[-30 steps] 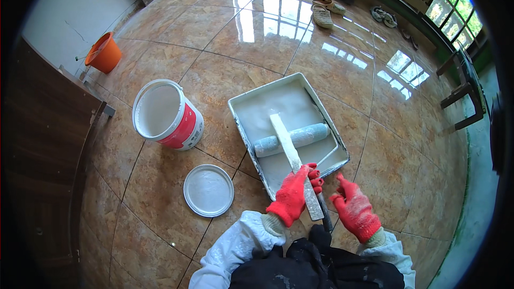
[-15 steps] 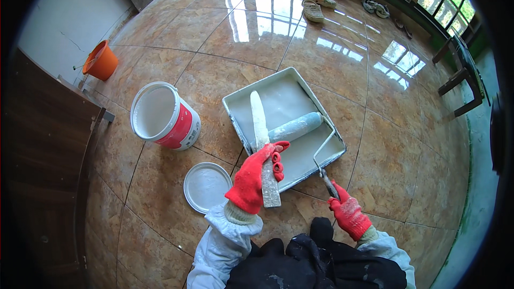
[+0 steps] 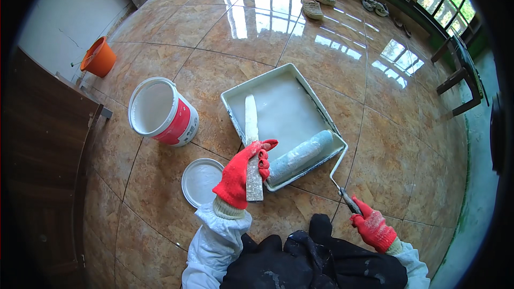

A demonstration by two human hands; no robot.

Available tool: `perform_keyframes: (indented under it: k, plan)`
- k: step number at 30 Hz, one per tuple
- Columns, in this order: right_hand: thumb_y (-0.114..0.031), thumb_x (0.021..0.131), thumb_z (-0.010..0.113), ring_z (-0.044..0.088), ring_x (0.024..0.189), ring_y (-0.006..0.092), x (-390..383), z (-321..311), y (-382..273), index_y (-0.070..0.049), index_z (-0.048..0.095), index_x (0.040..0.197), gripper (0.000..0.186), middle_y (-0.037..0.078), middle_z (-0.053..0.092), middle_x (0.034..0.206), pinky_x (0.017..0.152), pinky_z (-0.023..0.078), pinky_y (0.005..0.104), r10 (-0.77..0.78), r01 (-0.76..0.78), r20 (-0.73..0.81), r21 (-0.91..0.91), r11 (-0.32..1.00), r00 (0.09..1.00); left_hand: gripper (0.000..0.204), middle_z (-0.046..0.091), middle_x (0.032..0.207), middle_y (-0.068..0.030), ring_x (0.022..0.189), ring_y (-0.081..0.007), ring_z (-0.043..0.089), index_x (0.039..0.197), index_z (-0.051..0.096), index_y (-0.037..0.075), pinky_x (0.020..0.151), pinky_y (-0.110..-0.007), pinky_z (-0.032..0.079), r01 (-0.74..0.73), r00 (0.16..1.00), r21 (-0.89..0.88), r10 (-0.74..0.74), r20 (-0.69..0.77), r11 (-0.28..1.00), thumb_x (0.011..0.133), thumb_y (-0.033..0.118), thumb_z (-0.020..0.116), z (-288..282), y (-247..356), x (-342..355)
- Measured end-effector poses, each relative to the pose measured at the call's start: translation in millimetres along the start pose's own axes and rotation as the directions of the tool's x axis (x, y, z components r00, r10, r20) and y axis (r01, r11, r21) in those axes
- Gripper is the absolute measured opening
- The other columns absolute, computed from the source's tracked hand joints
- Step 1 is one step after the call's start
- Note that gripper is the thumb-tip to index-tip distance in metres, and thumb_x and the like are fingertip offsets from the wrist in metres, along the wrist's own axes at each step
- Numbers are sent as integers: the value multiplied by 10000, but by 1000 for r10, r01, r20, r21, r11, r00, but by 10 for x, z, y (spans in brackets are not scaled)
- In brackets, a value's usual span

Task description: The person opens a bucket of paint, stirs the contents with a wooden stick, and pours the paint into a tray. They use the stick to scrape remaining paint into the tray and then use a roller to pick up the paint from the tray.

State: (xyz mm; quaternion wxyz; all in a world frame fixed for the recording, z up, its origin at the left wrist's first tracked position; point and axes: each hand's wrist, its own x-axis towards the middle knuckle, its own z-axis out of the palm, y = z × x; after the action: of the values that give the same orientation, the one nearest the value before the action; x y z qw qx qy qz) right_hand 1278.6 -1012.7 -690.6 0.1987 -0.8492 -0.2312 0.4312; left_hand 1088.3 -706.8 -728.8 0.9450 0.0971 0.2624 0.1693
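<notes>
My left hand (image 3: 239, 175), in a red glove, is closed around a flat wooden stirring stick (image 3: 251, 120). White paint coats the stick's far end, which reaches over the left side of the paint tray (image 3: 256, 80). In my right hand (image 3: 373, 227), gloved in red too, is the dark handle of a paint roller (image 3: 301, 155). Its pale blue, paint-streaked sleeve lies across the tray's near end, and its wire frame bends out over the right rim. White paint (image 3: 286, 104) covers the tray floor.
Left of the tray stands an open white and red paint bucket (image 3: 179, 123), its round lid (image 3: 202, 182) on the tiles nearer me. An orange bucket (image 3: 99, 58) is by the left wall. Shoes (image 3: 312, 8) line the far side; a dark stool (image 3: 460, 77) stands right.
The roller has come toward me, from mid-tray to the near end, as my right hand drew back and right. My left hand and the stick have shifted slightly left.
</notes>
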Motion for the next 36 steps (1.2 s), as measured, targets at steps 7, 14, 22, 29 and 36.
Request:
perform_keyframes:
  k: [7,14,22,29,36]
  plan:
    - [-90,858,554,598,726,147,81,52,-58,-166,350,1461,641,131,629,868,685,476,299,-39,38,11,80,996,999,436,533,760,18,613,-48,489,1340,359,-59,518,-194,428,43,998,-68,-40,43,997,993,179,472,-66,19,-12]
    - [-94,866,552,652,885,293,302,94,-220,-184,315,1471,656,249,630,1054,806,476,351,-65,64,19,28,998,998,443,515,749,15,606,-50,469,1343,367,-72,502,-193,412,6,1000,-19,-6,-15,1000,996,187,463,-64,7,-53]
    - [-156,880,545,618,938,422,640,160,-584,-273,254,1486,682,291,612,1014,799,466,416,-86,90,37,-99,991,996,445,506,755,17,613,-53,460,1336,373,-77,512,-198,404,-10,999,26,11,-31,1000,996,196,462,4,28,-95]
    - [-187,896,548,631,838,393,909,207,-750,-343,249,1479,674,279,610,908,755,469,424,-89,89,5,-72,993,996,453,496,768,24,619,-55,445,1329,378,-81,519,-196,394,-9,1000,73,10,-7,997,996,214,461,35,5,-78]
    - [-205,904,545,628,768,349,1038,244,-898,-349,247,1480,665,263,608,871,731,471,413,-56,57,24,-82,995,998,460,492,768,27,620,-50,442,1335,368,-86,519,-190,390,-17,999,99,21,-37,995,998,216,453,73,-6,-108]
